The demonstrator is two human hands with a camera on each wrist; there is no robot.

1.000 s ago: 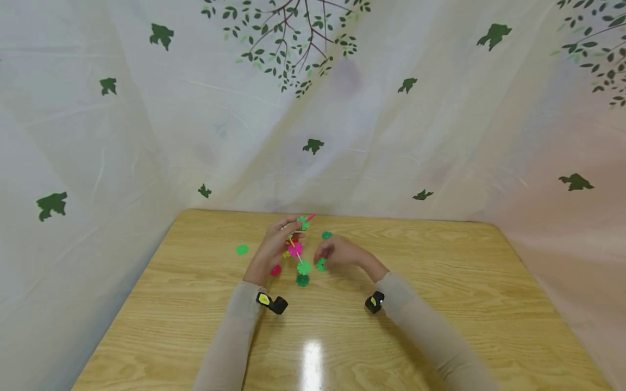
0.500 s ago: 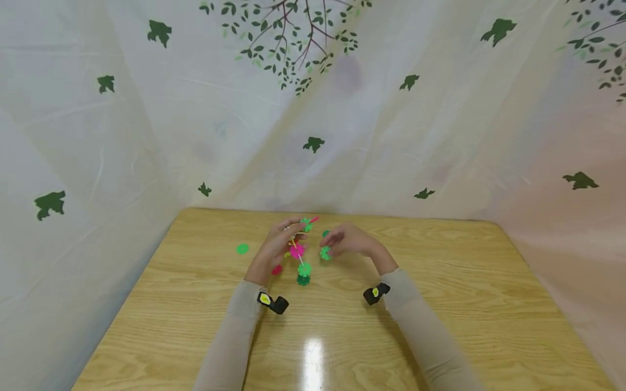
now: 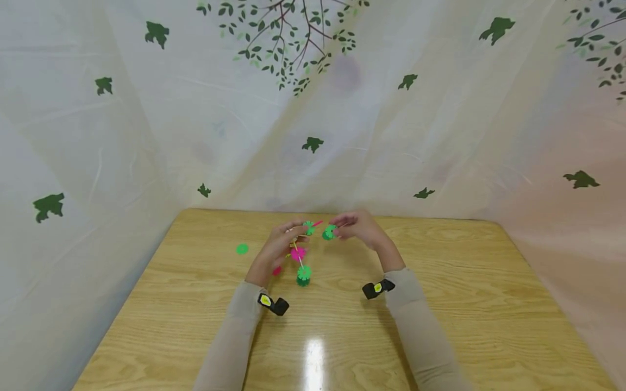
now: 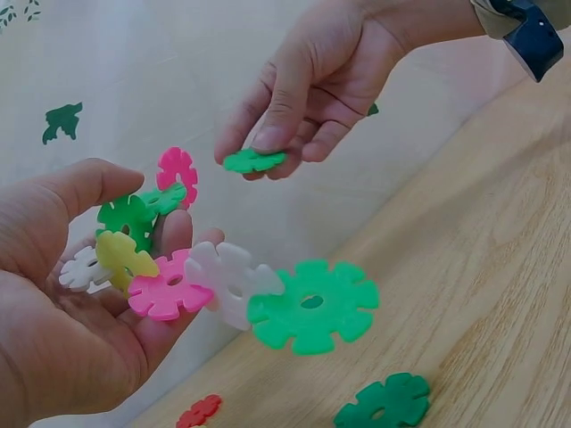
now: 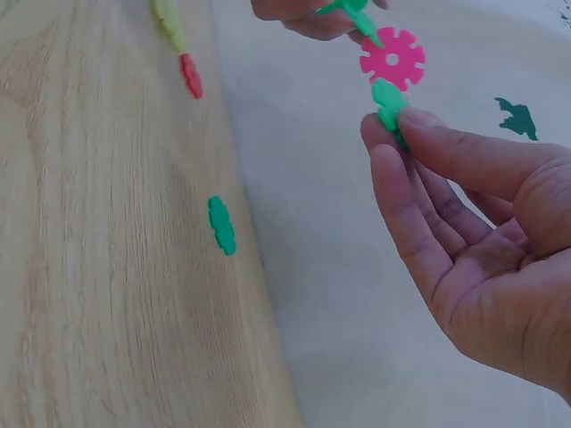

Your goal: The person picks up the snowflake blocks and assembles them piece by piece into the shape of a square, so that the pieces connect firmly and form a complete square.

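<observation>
My left hand (image 3: pixel 276 247) holds a chain of slotted plastic snowflake discs, raised above the table. In the left wrist view, the chain's pink disc (image 4: pixel 159 299), yellow disc (image 4: pixel 123 257) and white disc (image 4: pixel 230 281) lie between the fingers and thumb. A large light green disc (image 4: pixel 343 308) hangs at its near end. At the far end, another pink disc (image 5: pixel 393 61) is slotted beside a green one. My right hand (image 3: pixel 364 231) pinches a single green disc (image 5: pixel 389 102) between thumb and fingers. A small gap separates that disc from the chain's far end.
Loose discs lie on the wooden table (image 3: pixel 440 304): a dark green disc (image 4: pixel 384 406) below the chain, a red disc (image 3: pixel 277 270), a green disc (image 3: pixel 242 249) at left, and another dark green disc (image 5: pixel 222 226) below my right hand. A printed curtain (image 3: pixel 235 136) hangs behind.
My right hand has moved up and away from me with the pinched green disc, from beside the chain's near end to its far end. The left hand stays nearly still, shifting slightly right.
</observation>
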